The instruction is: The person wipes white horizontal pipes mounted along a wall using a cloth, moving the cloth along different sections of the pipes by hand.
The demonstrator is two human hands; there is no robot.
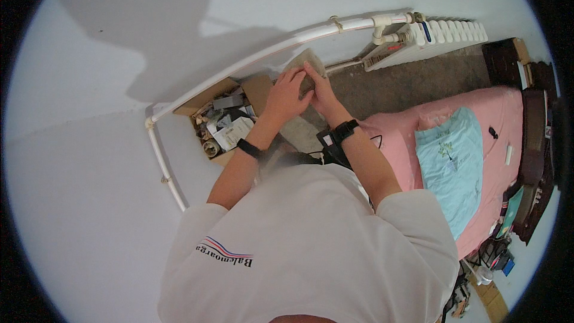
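Observation:
Both hands meet in front of me at a greyish-beige, soft-edged piece (308,57), whose kind I cannot make out; it may be a cloth. My left hand (286,97) lies over its near left side with the fingers bent onto it. My right hand (323,94) grips its right side, thumb towards the left hand. The two hands touch or nearly touch, and they cover much of the piece. A black band circles my left wrist, and a black strapped device (336,137) sits on the right one.
An open cardboard box (256,93) full of mixed items stands left of my hands. A white pipe (263,52) runs along the wall to a white radiator (430,40). At right lies a bed with a pink sheet (502,113) and a light-blue pillow (451,167).

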